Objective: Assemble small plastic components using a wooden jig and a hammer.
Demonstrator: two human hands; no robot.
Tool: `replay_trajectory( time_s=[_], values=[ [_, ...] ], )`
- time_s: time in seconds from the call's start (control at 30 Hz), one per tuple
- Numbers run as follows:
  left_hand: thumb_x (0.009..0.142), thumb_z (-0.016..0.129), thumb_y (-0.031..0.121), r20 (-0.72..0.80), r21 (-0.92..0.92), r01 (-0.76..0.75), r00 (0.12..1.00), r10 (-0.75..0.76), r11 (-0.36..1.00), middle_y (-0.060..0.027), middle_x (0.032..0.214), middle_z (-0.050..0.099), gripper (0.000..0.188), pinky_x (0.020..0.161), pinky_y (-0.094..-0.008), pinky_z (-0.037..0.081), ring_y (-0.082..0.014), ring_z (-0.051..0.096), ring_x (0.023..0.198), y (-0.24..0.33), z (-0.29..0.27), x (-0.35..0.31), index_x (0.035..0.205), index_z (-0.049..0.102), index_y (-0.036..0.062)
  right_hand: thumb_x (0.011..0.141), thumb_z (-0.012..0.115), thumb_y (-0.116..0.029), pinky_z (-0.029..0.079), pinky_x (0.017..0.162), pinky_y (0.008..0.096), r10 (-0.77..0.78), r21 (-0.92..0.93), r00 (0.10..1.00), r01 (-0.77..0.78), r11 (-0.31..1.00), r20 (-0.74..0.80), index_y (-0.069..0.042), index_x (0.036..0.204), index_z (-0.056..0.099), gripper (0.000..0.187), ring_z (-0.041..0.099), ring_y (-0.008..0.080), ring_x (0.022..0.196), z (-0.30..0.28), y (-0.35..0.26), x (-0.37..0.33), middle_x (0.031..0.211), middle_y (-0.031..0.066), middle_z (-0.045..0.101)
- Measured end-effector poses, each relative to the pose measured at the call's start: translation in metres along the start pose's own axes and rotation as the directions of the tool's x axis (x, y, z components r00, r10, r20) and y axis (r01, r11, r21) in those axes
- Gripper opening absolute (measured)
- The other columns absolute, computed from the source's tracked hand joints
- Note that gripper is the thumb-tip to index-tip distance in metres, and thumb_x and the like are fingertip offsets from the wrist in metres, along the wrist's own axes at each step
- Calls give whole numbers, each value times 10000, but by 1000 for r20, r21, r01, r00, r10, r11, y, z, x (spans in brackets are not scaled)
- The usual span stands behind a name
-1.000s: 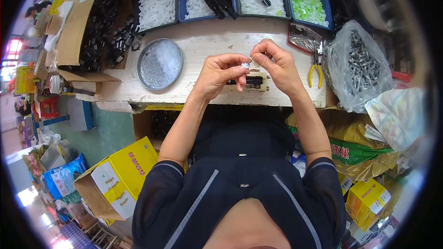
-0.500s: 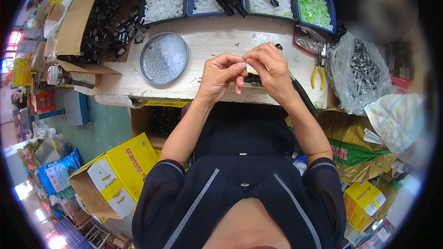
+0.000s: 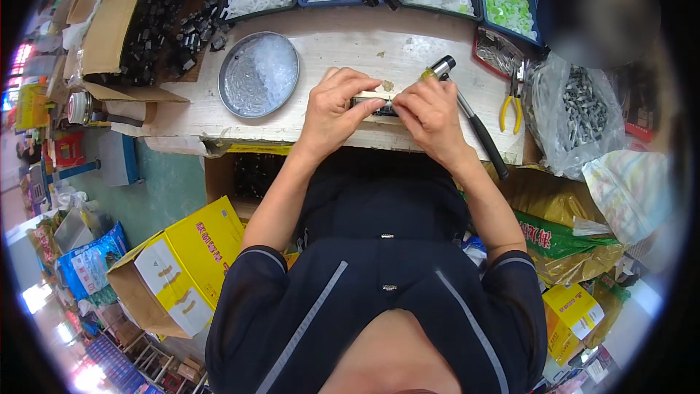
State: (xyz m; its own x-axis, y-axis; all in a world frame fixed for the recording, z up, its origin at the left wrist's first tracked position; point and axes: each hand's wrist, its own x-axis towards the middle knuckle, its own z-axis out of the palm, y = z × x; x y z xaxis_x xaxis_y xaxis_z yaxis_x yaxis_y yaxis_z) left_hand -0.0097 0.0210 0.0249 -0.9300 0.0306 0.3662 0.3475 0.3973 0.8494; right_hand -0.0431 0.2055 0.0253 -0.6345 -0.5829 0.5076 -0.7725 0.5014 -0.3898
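At the front edge of the counter [image 3: 335,51], the left hand [image 3: 332,112] is grasping a slim black part [image 3: 360,103], its thumb pressing on the part and its fingers bearing on a cream block [image 3: 374,95] just behind. The right hand [image 3: 432,114] is bunching its fingertips at the part's right end; they are hiding whatever is between them, so I cannot tell if it is pinching anything. Any tiny fitting there would be risking a slip, since the fingertips are covering the very spot needing to be seen, and a dropped one could be rolling over the nearby edge. If the left thumb is easing off, the part could be twisting against the block. The hammer [image 3: 472,118] is posing another hazard: its head is lying just beside the right hand and its handle end is jutting past the counter's edge, so a turning wrist or forearm could be knocking it down. The round metal dish [image 3: 235,89] is sitting well apart, out of harm's way.
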Motion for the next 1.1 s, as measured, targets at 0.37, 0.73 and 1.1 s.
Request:
replay_trajectory(
  time_s=[0.37,0.73,1.1],
  values=[
    [619,738,147,223,336,-21,973,-58,942,-30,918,543,287,798,-343,305,-210,454,919,-9,11,-2,889,655,94,707,637,-115,291,693,346,-12,5,983,11,1000,182,-111,797,632,91,488,173,770,1,7,-3,744,-5,528],
    [671,688,218,595,511,-403,803,25,759,-68,799,548,181,745,-392,318,-263,485,852,31,40,86,769,641,73,731,600,-117,385,680,406,418,-422,902,-422,802,-107,-77,812,634,97,545,259,817,-61,111,-11,803,77,573],
    [669,602,111,572,628,-559,803,166,541,-144,796,641,103,725,-427,342,-298,556,852,5,203,251,737,669,70,707,516,-64,401,711,408,560,-602,820,-390,697,117,-51,782,648,153,594,285,758,-62,151,6,773,145,626]
  ],
)
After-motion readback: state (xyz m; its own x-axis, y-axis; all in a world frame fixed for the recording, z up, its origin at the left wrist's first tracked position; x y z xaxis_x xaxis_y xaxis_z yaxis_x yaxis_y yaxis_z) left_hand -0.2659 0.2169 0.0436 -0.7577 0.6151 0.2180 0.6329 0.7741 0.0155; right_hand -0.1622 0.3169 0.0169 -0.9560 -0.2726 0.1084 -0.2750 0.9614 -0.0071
